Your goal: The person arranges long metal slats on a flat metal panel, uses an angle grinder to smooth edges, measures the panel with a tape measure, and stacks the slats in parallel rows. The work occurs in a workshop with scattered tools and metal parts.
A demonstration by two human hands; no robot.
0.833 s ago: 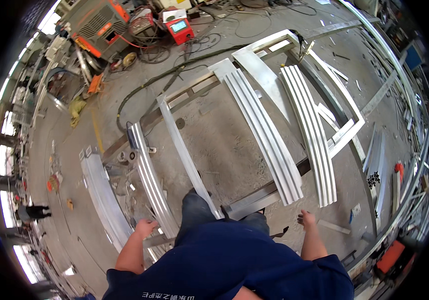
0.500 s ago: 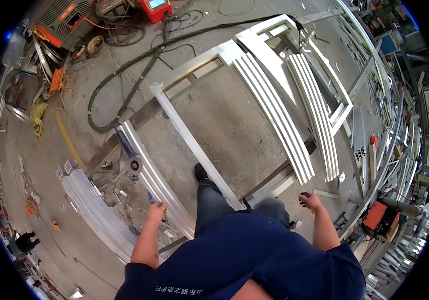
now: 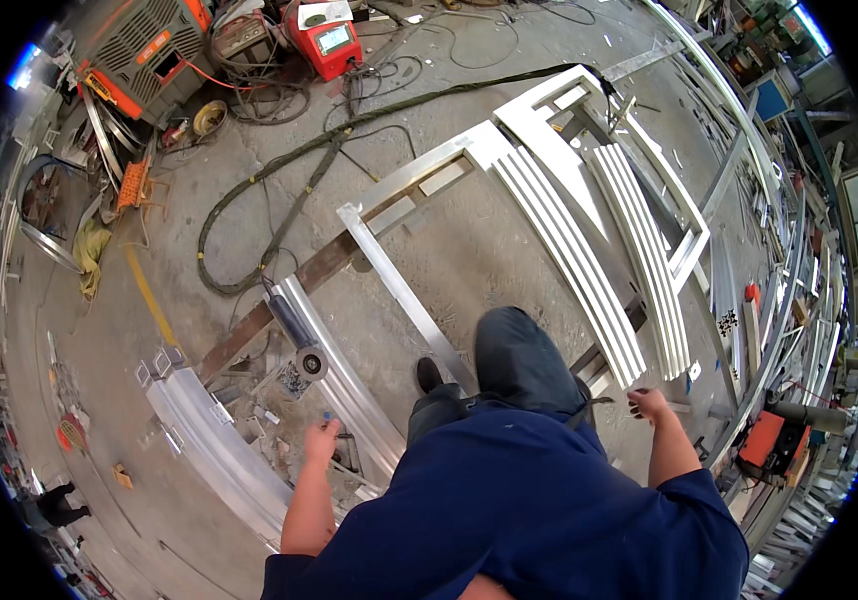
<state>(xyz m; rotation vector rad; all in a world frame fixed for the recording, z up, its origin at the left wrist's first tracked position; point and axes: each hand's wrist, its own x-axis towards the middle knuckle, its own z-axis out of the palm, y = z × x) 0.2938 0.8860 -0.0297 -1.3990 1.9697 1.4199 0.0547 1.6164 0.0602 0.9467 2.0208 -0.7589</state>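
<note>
My left hand (image 3: 322,438) is low over scattered scraps, left of a pair of shiny metal rails (image 3: 344,395). Its fingers are closed, and a small blue thing (image 3: 327,415) shows at the fingertips; its kind is unclear. An angle grinder (image 3: 291,320) with a round disc lies at the far end of those rails. Out to the right, my right hand (image 3: 648,403) hangs near the near ends of white ribbed panels (image 3: 574,265), apart from them. Its fingers are loosely bent with gaps between them, and I see nothing held.
My legs are within a metal frame on the floor, beside a narrow crossbar (image 3: 399,285). Curved metal profiles (image 3: 214,440) lie left. A thick cable (image 3: 239,190) loops ahead, near a red machine (image 3: 327,45). An orange-and-black machine (image 3: 774,440) and metal stock line the right.
My right knee has come up and forward over the frame. The surroundings have shifted down and right in view. Both hands stay low at my sides.
</note>
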